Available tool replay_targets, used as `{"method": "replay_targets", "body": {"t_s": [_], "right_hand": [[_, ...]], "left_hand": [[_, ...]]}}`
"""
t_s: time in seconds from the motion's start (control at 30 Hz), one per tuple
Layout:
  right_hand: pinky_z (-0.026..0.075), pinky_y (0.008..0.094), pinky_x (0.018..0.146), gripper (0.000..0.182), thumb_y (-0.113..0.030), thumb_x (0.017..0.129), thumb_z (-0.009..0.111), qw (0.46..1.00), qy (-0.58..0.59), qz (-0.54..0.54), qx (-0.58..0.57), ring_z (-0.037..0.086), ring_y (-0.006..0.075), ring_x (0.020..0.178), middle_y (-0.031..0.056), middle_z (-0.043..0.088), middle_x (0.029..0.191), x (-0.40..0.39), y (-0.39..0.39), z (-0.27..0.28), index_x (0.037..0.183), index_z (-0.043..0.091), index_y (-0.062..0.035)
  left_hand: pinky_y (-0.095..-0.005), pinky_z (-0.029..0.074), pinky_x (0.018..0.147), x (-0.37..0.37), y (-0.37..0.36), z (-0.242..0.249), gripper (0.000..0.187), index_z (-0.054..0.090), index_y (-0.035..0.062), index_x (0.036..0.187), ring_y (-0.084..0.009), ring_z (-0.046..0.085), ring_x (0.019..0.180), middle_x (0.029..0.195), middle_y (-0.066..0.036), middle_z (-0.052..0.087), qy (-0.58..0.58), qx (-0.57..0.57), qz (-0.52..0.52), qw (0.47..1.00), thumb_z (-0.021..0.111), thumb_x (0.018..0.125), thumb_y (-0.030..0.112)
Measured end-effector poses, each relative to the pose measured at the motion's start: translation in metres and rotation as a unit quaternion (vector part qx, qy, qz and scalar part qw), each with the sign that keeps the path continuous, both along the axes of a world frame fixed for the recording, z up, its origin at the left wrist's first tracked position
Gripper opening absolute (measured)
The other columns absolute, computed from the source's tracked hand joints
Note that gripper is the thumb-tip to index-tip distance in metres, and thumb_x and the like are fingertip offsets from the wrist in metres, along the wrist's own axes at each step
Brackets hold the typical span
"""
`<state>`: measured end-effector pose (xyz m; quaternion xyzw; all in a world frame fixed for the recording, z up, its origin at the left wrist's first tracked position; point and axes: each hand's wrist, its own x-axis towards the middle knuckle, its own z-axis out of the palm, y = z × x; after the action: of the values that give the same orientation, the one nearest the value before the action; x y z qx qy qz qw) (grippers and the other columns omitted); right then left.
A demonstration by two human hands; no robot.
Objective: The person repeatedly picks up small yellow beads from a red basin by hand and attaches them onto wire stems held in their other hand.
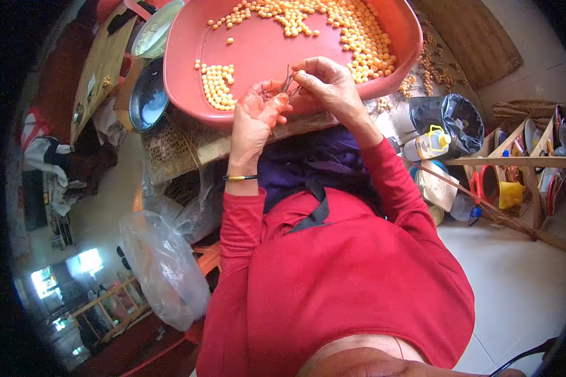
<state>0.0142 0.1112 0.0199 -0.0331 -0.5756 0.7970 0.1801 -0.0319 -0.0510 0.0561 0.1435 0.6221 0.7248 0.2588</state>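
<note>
My left hand [262,108], stained reddish orange, is closed on thin dark twigs [287,80] over the near edge of a large red basin [270,60]. My right hand [327,81] pinches the upper part of the same twigs, its fingertips almost touching those of my left. Round orange balls [217,87] lie in a small group at the basin's left side. More orange balls [368,47] spread along its far and right sides.
A dark bowl [148,94] and a pale green basin [158,28] stand left of the red basin. On the right are a bin with a black bag [446,116], a yellow-handled bottle [429,144] and a wooden rack [516,162]. A clear plastic bag [165,270] hangs lower left.
</note>
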Motion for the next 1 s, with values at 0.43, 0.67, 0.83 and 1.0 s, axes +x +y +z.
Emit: {"method": "replay_targets", "body": {"t_s": [0.43,0.67,0.83,1.0], "right_hand": [[0.044,0.0141,0.06,0.019,-0.007,0.089,0.063,0.997,-0.006,-0.039,-0.06,0.055,0.0049,0.068,0.0018,0.063,0.083,0.006,-0.014,-0.005,0.107,0.062,-0.0024],[0.046,0.0156,0.061,0.021,-0.007,0.089,0.063,0.995,0.023,-0.067,-0.071,0.057,0.006,0.071,0.0036,0.063,0.088,0.013,-0.024,-0.007,0.109,0.06,-0.0016],[0.046,0.0162,0.061,0.022,-0.006,0.089,0.062,0.993,0.03,-0.075,-0.082,0.057,0.0066,0.071,0.0043,0.063,0.089,0.024,-0.032,-0.004,0.11,0.059,-0.0004],[0.046,0.0164,0.059,0.024,-0.008,0.09,0.059,0.993,0.017,-0.041,-0.111,0.058,0.0073,0.07,0.0052,0.063,0.088,0.025,-0.018,0.01,0.112,0.058,0.0]], "left_hand": [[-0.0129,0.031,0.039,-0.005,0.009,-0.006,0.024,0.052,0.0023,0.107,-0.0037,0.048,0.052,0.079,-0.003,0.059,-0.051,0.044,0.055,0.996,0.062,0.085,0.007],[-0.0124,0.03,0.04,-0.003,0.012,-0.012,0.02,0.054,0.0037,0.103,-0.0022,0.045,0.051,0.076,-0.002,0.059,-0.046,0.055,0.067,0.995,0.062,0.086,0.008],[-0.0125,0.027,0.038,-0.001,0.014,-0.011,0.018,0.055,0.003,0.101,-0.0013,0.043,0.051,0.075,-0.001,0.058,-0.073,0.066,0.093,0.991,0.063,0.086,0.008],[-0.0127,0.026,0.038,-0.003,0.014,-0.011,0.017,0.056,0.0016,0.1,-0.0009,0.042,0.052,0.074,-0.001,0.057,-0.041,0.062,0.09,0.993,0.063,0.086,0.006]]}}
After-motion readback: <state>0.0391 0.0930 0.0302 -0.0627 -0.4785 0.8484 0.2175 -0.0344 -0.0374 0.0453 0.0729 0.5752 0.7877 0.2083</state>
